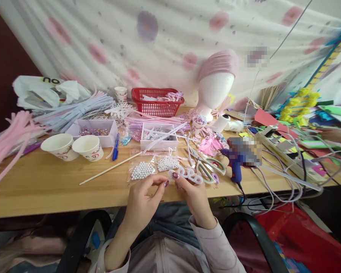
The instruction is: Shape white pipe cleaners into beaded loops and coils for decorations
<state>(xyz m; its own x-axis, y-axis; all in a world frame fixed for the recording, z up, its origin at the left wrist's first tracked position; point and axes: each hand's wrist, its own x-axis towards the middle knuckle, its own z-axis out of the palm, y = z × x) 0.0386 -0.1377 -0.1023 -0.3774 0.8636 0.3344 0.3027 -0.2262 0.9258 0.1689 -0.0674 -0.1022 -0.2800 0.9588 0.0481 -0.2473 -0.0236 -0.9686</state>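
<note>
A pale lilac pipe cleaner (pixel 190 174), bent into a row of several small loops, is between my hands above the table's front edge. My right hand (pixel 191 193) pinches it with the thumb on top. At its left end, my left hand (pixel 147 197) is closed with thumb and forefinger together on the loop's edge; the exact contact is too small to see. Just beyond my fingers lie two clear bags of pearl beads (pixel 143 170). Scissors (pixel 206 165) with pale handles rest right of the loops, by a small purple ring (pixel 215 178).
Two paper cups (pixel 88 148), a blue pen (pixel 115 148) and a wooden stick (pixel 109 168) lie left. Behind are a white tray (pixel 159 144), a red basket (pixel 156 110) and a mannequin head (pixel 216 89). A blue glue gun (pixel 235 165) and cables fill the right, near another person's hand (pixel 337 135).
</note>
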